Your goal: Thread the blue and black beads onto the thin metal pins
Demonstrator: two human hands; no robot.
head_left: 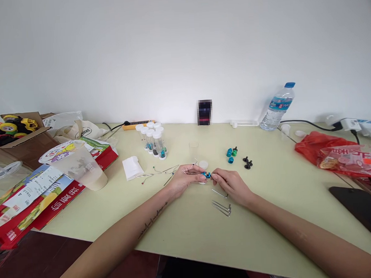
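Observation:
My left hand (183, 179) is closed in a pinch on a small shiny blue part (207, 175). A thin metal rod also shows at its fingers. At the right end of that part, my right hand (231, 184) has its thumb and forefinger pressed together; what they hold is too small to make out. Below my right hand lie several L-shaped metal rods (221, 208). A white round cap (203, 164) and a clear tube (193, 149) are just beyond my hands. More blue pieces (229, 153), a green piece (235, 151) and black pieces (247, 163) lie to the right.
Several white-capped clear tubes (157, 144) stand at the back left, near white paper (132, 168) and thin wires (156, 172). Farther left are a drink cup (89, 171) and a cardboard box (30, 149). A water bottle (277, 108) leans on the wall; a red bag (313, 151) lies right.

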